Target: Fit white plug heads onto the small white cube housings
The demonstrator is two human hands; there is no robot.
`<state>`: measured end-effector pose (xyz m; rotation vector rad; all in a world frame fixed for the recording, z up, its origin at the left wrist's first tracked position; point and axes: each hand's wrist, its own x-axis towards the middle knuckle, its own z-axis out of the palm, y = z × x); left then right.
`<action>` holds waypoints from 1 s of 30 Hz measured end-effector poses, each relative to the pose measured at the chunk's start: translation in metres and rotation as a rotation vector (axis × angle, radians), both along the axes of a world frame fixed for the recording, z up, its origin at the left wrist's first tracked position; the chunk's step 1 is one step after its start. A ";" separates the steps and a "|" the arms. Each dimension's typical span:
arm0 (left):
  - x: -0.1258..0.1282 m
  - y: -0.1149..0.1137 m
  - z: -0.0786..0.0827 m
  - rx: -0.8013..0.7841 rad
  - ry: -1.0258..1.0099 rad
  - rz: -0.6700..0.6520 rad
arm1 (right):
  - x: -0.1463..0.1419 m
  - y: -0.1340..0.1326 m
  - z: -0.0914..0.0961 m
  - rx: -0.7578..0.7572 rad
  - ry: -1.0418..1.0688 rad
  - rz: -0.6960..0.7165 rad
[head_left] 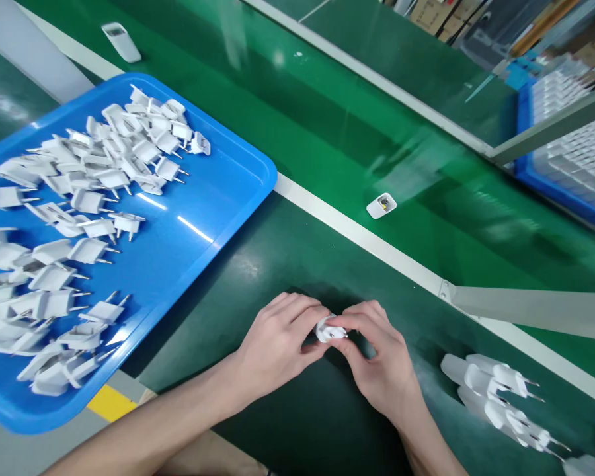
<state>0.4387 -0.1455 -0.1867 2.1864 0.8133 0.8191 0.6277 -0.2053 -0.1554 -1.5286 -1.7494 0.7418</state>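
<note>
A small white plug adapter (pixel 326 328) is pinched between both hands above the dark green table. My left hand (pixel 285 337) grips its left side with thumb and fingers closed. On the other side, my right hand (pixel 379 350) has its thumb and forefinger on the end with the pins. The fingers partly cover the adapter. To the left, a blue tray (pixel 238 192) bears many white plug pieces (pixel 129 145) with two thin pins each, lying in a loose heap. More white plug adapters (pixel 500 403) lie grouped on the table at the right.
A green conveyor belt (pixel 297 125) runs diagonally behind a pale metal rail (pixel 347 228). On it lie a white open-ended housing (pixel 381 205) and another white housing (pixel 121 42). A metal post (pixel 535 307) stands at right. Beyond is a blue crate (pixel 524 125) of white pieces.
</note>
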 end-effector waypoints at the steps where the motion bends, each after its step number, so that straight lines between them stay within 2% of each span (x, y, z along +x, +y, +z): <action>1: 0.000 0.000 0.000 0.002 0.004 0.001 | -0.001 0.000 0.001 -0.024 0.008 0.001; 4: 0.000 0.000 -0.001 0.023 0.012 0.004 | -0.004 0.001 0.004 -0.045 -0.026 -0.011; 7: -0.001 0.000 -0.003 0.056 0.008 0.003 | -0.011 -0.002 0.005 0.018 -0.109 -0.058; 12: -0.001 0.000 -0.004 0.040 0.050 0.012 | -0.018 -0.006 0.004 0.010 -0.129 -0.092; 20: -0.001 0.001 0.005 0.054 0.152 0.043 | -0.022 -0.006 0.005 0.091 -0.138 -0.086; 30: -0.005 0.002 0.008 -0.049 0.180 0.015 | -0.020 -0.007 0.008 0.055 -0.252 -0.066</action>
